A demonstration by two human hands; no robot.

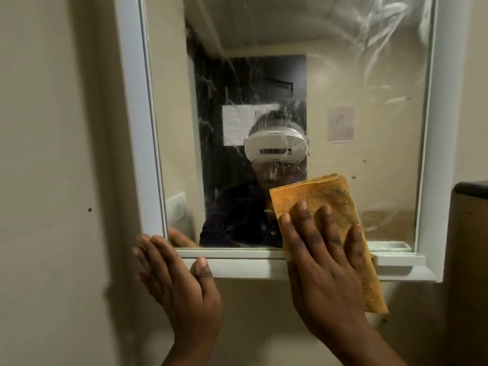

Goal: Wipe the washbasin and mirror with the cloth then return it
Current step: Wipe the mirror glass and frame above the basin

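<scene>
dim warm light, streaky mirror [343, 75] glare, bowed edges

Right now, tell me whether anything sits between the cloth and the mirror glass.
Nothing visible does. The right hand presses the orange cloth flat against the mirror near its lower edge; the left hand rests on the frame's lower left corner.

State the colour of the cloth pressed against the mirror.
Orange-brown, with darker greenish speckles: the cloth, seen best in the head view.

cloth [317, 204]: lower part hidden under right hand [324, 262] | mirror [343, 101]: top cut by frame edge, glass smeared | dark cabinet [467, 233]: cut at right edge | both forearms cut at bottom
</scene>
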